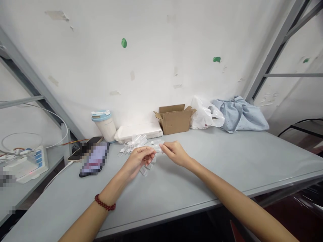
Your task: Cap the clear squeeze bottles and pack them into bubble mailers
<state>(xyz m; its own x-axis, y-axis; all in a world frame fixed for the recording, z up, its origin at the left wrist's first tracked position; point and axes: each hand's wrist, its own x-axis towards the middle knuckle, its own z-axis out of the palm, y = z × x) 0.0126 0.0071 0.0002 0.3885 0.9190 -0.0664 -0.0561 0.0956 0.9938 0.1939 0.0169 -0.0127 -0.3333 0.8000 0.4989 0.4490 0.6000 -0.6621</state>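
Note:
Over the grey table, my left hand and my right hand are close together, fingertips a short gap apart. Both are closed in a pinch. Something thin and pale shows between them, too small to make out. Small clear plastic pieces show just below and behind my left hand. Behind the hands lies a pile of clear and white small items with white loops. A dark red bead bracelet is around my left wrist.
Along the wall stand a lidded cup, a flat white package, an open cardboard box, a white plastic bag and blue cloth. Two phone-like objects lie at left, near a power strip and cables.

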